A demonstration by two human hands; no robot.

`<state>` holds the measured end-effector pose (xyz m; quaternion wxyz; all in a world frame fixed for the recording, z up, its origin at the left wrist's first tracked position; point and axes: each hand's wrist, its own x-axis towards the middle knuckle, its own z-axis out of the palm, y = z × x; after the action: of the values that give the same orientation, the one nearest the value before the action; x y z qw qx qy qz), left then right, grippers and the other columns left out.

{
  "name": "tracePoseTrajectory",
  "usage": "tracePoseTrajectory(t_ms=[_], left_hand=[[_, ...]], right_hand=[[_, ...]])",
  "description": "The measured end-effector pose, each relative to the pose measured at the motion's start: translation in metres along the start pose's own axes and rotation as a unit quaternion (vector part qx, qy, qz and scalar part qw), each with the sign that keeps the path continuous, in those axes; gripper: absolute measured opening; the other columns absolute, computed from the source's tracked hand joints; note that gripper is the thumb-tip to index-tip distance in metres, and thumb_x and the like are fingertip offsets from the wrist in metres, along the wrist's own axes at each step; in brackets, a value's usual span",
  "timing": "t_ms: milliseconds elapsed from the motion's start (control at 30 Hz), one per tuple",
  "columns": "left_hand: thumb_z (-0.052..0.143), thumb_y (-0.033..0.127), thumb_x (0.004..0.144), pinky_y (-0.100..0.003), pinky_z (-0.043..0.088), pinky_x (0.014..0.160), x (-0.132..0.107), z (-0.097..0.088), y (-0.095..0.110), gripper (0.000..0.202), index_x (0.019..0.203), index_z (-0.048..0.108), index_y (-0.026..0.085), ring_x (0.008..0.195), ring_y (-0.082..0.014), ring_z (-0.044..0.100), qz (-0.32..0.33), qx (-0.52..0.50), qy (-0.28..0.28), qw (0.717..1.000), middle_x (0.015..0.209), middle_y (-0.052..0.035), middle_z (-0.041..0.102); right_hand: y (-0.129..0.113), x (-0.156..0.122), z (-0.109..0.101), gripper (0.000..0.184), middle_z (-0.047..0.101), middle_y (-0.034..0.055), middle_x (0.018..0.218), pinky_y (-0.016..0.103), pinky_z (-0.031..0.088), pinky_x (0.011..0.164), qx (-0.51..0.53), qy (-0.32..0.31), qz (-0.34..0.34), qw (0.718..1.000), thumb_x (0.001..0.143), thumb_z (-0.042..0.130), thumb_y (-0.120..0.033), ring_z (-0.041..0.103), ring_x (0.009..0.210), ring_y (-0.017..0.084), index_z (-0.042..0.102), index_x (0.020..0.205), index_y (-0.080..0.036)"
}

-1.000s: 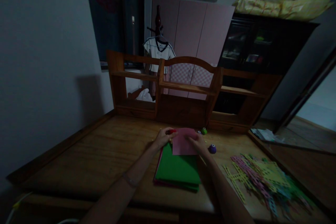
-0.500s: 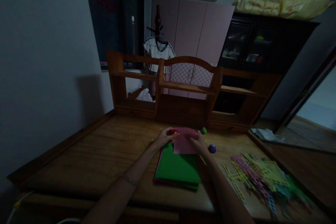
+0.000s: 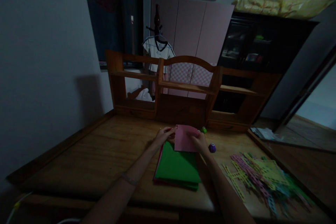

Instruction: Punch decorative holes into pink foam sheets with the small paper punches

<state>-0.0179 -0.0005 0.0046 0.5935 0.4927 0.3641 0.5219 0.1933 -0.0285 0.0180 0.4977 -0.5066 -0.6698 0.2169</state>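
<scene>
A pink sheet (image 3: 183, 138) is held above the far end of a stack of coloured sheets topped by a green one (image 3: 177, 166). My left hand (image 3: 163, 135) is closed at the pink sheet's left edge, around a small red object that is mostly hidden now. My right hand (image 3: 199, 141) pinches the sheet's right edge. A purple punch (image 3: 212, 147) lies just right of my right hand, and a green punch (image 3: 204, 130) sits behind it.
A heap of punched paper strips (image 3: 262, 176) covers the right of the wooden desk (image 3: 105, 154). A wooden shelf unit (image 3: 183, 91) stands along the back edge. Papers (image 3: 265, 133) lie at the far right corner.
The pink sheet has tilted up slightly and shifted a little away from me. The small red object in my left hand is less visible than before.
</scene>
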Motion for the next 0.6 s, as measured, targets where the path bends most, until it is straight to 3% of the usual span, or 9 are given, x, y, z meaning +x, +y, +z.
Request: tracePoseTrajectory(t_ms=[167, 367, 500, 600], left_hand=[[0.067, 0.058, 0.067, -0.023, 0.048, 0.054, -0.002, -0.006, 0.009, 0.047, 0.075, 0.061, 0.012, 0.057, -0.0141, 0.063, -0.013, -0.020, 0.077, 0.997, 0.071, -0.0077, 0.066], [0.067, 0.055, 0.066, -0.025, 0.049, 0.057, -0.004, -0.007, 0.012, 0.044, 0.073, 0.059, 0.013, 0.058, -0.0143, 0.063, 0.004, -0.046, 0.075, 0.996, 0.068, -0.0070, 0.066], [0.062, 0.051, 0.066, -0.024, 0.047, 0.048, 0.002, -0.007, 0.007, 0.036, 0.068, 0.054, 0.015, 0.047, -0.0120, 0.057, -0.020, -0.088, 0.094, 0.992, 0.058, -0.0020, 0.061], [0.054, 0.049, 0.069, -0.020, 0.037, 0.038, 0.002, -0.008, 0.005, 0.035, 0.057, 0.046, 0.017, 0.036, -0.0080, 0.046, -0.045, -0.105, 0.121, 0.986, 0.047, 0.0019, 0.052]], right_hand=[[0.002, -0.001, 0.001, 0.034, 0.070, 0.0085, 0.076, 0.026, 0.049, 0.055, 0.027, -0.007, 0.030, 0.999, 0.073, 0.055, -0.039, 0.065, 0.069, 0.022, 0.070, 0.086, -0.011], [-0.002, -0.002, 0.003, 0.039, 0.069, 0.0079, 0.072, 0.025, 0.047, 0.049, 0.049, -0.002, 0.068, 0.996, 0.072, 0.058, -0.046, 0.064, 0.063, 0.022, 0.070, 0.085, -0.011], [0.000, -0.002, 0.004, 0.039, 0.068, 0.0064, 0.070, 0.025, 0.046, 0.049, 0.055, -0.014, 0.066, 0.996, 0.072, 0.059, -0.048, 0.063, 0.061, 0.021, 0.070, 0.083, -0.012], [0.005, -0.001, 0.006, 0.041, 0.068, 0.0064, 0.069, 0.025, 0.046, 0.049, 0.057, -0.013, 0.067, 0.996, 0.072, 0.060, -0.049, 0.063, 0.061, 0.020, 0.070, 0.084, -0.012]])
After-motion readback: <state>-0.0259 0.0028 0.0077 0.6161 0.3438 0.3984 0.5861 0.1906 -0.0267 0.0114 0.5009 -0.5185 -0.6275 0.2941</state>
